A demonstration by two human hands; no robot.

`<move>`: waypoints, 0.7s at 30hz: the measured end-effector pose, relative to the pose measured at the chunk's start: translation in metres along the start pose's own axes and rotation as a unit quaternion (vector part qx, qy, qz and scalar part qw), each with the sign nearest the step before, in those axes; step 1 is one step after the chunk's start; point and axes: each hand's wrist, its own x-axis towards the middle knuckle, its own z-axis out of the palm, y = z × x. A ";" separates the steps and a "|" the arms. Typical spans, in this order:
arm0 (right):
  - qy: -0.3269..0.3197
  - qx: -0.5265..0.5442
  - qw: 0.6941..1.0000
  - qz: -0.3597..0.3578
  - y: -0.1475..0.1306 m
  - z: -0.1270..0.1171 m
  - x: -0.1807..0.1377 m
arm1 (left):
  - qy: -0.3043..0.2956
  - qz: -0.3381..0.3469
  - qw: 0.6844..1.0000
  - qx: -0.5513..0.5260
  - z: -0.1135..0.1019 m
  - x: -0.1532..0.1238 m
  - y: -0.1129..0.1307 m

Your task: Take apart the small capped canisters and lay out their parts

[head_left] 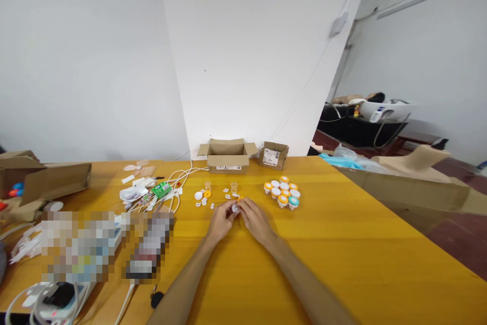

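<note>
My left hand [222,220] and my right hand [253,217] meet over the middle of the table, fingers closed around a small whitish plastic part [235,208]. Fingers hide much of it, so its exact kind does not show. Just beyond my right fingertips shows an orange piece [241,199]. Farther off stand two clear cups [234,187], with small white cut-out pieces [228,196] lying near them. To the left are a white round cap [198,195] and an orange ring [207,193]. A group of assembled pieces with orange, white and teal tops [283,192] stands to the right.
An open cardboard box [228,164] and a smaller carton [273,156] stand by the wall. On the left lie white cables [184,180], a green packet [162,190], a blurred-out phone-like device [151,244] and a power strip [89,284]. Another cardboard box [57,183] sits far left.
</note>
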 end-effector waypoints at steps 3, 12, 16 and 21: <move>-0.010 -0.038 0.999 0.002 0.000 0.000 -0.001 | 0.002 0.018 1.000 0.005 0.000 0.000 -0.002; 0.005 -0.008 1.000 0.011 0.001 0.000 -0.002 | 0.004 0.012 1.000 0.012 -0.001 -0.001 -0.005; 0.005 0.000 1.000 0.022 0.001 0.001 -0.002 | 0.010 0.022 1.000 0.019 -0.001 -0.001 -0.006; -0.009 -0.033 0.999 0.007 0.000 -0.002 -0.003 | 0.006 0.021 1.000 0.016 -0.001 -0.001 -0.004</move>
